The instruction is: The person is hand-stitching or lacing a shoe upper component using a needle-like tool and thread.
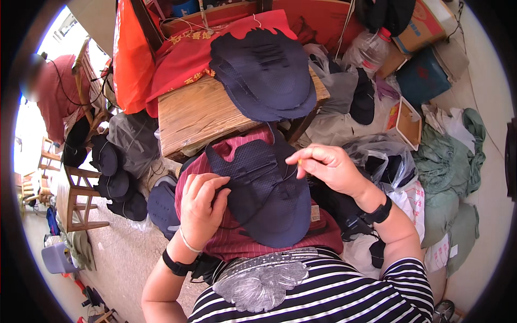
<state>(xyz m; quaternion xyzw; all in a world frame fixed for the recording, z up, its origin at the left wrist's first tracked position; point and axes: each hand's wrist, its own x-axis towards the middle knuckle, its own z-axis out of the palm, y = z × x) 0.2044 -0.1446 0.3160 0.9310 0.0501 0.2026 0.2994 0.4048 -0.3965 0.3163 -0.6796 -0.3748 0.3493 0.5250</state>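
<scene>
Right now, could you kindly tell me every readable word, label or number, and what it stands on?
Red cloth with yellow characters: wording withheld.
Orange-brown cardboard box: printing too small.
White plastic bag with red characters: too small.
White sheet below: too small.
Nearest dark navy textured fabric piece: none visible.

A red cloth with yellow characters [175, 72] lies across the far side of the wooden bench [180, 121]. Just left of the bench's far corner hangs an orange-red plastic bag [132, 64]; left of the bench's near corner sits a grey plastic bag [134, 134], and farther left stands a wooden stool [67, 196]. Well left of the bench is another person in a red top [59, 89]. Right of the bench are a clear bottle with a red cap [369, 53], a printed cardboard box [423, 26], a teal container [424, 76] and, farther right, crumpled green cloth [447, 156].
</scene>
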